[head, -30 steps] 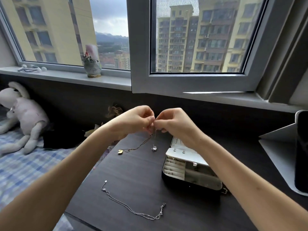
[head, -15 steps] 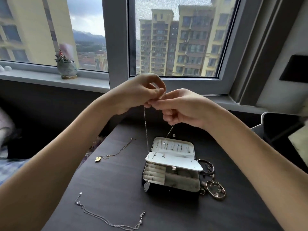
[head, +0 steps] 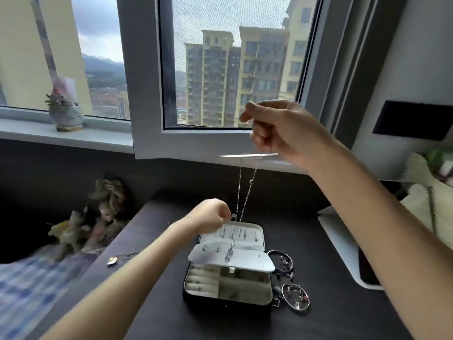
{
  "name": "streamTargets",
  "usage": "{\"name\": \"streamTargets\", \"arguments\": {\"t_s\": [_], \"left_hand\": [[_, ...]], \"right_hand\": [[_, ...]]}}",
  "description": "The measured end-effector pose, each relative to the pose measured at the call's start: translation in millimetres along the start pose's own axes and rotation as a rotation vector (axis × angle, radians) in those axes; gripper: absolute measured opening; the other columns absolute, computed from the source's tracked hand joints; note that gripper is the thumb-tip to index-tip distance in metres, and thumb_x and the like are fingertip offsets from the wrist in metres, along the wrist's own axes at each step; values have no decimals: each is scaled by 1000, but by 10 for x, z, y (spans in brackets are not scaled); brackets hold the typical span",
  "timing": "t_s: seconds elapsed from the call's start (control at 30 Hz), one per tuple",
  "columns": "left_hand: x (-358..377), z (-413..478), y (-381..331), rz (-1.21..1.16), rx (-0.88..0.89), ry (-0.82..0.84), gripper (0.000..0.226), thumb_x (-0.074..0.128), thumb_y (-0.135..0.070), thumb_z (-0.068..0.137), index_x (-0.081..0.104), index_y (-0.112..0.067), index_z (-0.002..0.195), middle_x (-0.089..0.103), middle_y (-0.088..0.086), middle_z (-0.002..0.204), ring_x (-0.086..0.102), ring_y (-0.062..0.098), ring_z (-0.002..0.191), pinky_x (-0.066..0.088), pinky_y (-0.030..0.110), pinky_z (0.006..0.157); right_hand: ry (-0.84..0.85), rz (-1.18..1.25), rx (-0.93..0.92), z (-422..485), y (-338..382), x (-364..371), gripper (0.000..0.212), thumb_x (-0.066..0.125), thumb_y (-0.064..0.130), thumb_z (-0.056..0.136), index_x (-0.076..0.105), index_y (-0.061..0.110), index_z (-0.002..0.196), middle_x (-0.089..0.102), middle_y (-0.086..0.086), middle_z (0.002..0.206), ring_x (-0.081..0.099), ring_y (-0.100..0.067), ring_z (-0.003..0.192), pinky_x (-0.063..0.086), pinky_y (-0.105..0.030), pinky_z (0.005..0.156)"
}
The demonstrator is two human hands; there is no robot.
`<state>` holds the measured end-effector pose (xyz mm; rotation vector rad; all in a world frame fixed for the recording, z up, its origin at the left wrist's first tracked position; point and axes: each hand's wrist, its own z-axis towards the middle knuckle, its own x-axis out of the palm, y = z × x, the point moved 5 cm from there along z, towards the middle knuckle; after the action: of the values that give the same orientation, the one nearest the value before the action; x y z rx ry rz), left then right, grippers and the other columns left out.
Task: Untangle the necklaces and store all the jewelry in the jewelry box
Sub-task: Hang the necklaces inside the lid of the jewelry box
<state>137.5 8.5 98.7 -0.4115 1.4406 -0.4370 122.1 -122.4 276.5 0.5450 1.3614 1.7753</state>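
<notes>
My right hand (head: 282,130) is raised high in front of the window and pinches the top of a thin silver necklace (head: 246,192). Its two strands hang straight down to the open jewelry box (head: 228,285) on the dark desk. My left hand (head: 210,215) is low, just above the box's raised lid, fingers closed at the chain's lower end. A silver pendant (head: 229,253) dangles over the box's white inner flap. A second necklace with a gold pendant (head: 112,261) lies on the desk at the left, partly behind my left forearm.
Two bracelets (head: 295,295) lie right of the box. A white stand (head: 343,246) is at the desk's right edge. A small plant pot (head: 65,116) sits on the windowsill. Dolls (head: 98,222) and a blue checked bed are left of the desk.
My hands have parted: the right hand rose up and to the right with the chain's top, the left dropped down to the box lid. The chain now hangs stretched over the box.
</notes>
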Motion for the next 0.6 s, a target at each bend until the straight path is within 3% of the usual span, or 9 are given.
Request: {"name": "streamTargets", "arguments": {"t_s": [0.23,0.43,0.5,0.6], "left_hand": [[545,222,130,227,26,220,23,50,-15,87,69,-13,98,69,1,107,58,23,104,36,33,93],[679,273,149,362,11,229,27,48,-30,90,68,-14,97,68,5,103,58,27,101,28,34,84],[703,263,149,366,12,222,29,48,-36,89,67,-15,84,69,5,95,59,26,96,27,35,82],[693,219,126,387,22,105,31,47,-35,85,51,-15,61,60,6,76,55,30,87,28,35,78]], "right_hand": [[5,-30,26,139,-255,-146,22,53,20,95,64,7,82,49,1,48,48,-13,48,40,-24,47],[-103,-182,16,228,-581,-267,24,52,19,97,64,6,82,51,0,51,47,-13,47,42,-23,48],[-147,-236,-1,267,-669,-308,25,51,19,98,64,6,82,52,-1,52,48,-11,45,41,-24,50],[-169,-239,-3,310,-767,-323,25,50,18,98,64,7,80,53,-1,53,49,-10,45,42,-25,51]]}}
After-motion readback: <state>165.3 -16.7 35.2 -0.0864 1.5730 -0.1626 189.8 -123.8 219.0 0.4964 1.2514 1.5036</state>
